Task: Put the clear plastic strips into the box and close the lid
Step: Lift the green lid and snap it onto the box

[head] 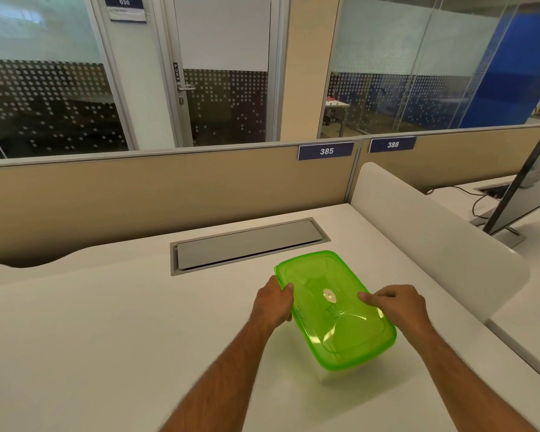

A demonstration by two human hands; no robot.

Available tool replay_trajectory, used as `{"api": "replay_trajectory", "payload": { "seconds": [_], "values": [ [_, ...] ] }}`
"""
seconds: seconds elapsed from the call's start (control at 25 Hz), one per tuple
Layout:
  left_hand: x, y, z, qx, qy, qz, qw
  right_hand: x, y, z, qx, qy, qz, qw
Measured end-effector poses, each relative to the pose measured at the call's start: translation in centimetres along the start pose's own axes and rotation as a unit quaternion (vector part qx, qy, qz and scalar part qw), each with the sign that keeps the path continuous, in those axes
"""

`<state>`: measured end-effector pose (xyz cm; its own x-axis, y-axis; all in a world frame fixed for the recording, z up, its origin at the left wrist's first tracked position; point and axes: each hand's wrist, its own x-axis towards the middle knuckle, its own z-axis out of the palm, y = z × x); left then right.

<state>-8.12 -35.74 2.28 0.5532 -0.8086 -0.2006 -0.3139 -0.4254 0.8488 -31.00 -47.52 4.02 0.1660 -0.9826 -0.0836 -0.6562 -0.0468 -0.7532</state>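
A clear plastic box [331, 374] stands on the white desk, covered by a translucent green lid [321, 275] with a small round white valve in its middle. My left hand [273, 302] grips the lid's left edge, thumb on top. My right hand [396, 304] rests on the lid's right side, fingers curled and pressing down on it. No clear plastic strips are visible; the green lid hides the box's inside.
A grey cable hatch [247, 243] is set into the white desk [106, 338] behind the box. A white divider [434, 232] runs along the right, with a monitor [521, 191] beyond it. A beige partition [138, 198] closes the desk's far side.
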Motion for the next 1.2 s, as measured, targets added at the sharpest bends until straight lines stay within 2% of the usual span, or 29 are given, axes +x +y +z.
{"api": "replay_trajectory", "payload": {
  "seconds": [0.2,0.28,0.4,0.68,0.8,1.0,1.2],
  "values": [
    [0.3,-0.2,-0.1,-0.022,0.008,-0.022,0.999,0.9,-0.2,0.0,0.068,-0.087,0.071,0.991],
    [0.9,-0.3,-0.4,-0.026,0.009,-0.033,0.999,1.8,-0.8,0.3,0.062,-0.108,0.088,0.988],
    [2.0,-0.3,-1.0,-0.029,0.024,-0.048,0.998,3.5,-2.3,1.3,0.044,-0.100,0.067,0.992],
    [4.8,-0.3,-0.9,-0.200,0.047,-0.104,0.973,7.6,-5.8,4.6,-0.010,-0.072,-0.024,0.997],
    [5.8,-0.4,-0.6,-0.254,0.048,-0.130,0.957,8.8,-6.1,5.9,0.021,-0.074,0.006,0.997],
    [6.7,-0.8,-0.6,-0.273,0.028,-0.136,0.952,10.1,-6.6,6.5,0.116,-0.102,0.090,0.984],
    [6.8,-1.1,-0.5,-0.288,0.017,-0.138,0.947,10.3,-6.6,6.6,0.138,-0.111,0.116,0.977]
  ]
}}
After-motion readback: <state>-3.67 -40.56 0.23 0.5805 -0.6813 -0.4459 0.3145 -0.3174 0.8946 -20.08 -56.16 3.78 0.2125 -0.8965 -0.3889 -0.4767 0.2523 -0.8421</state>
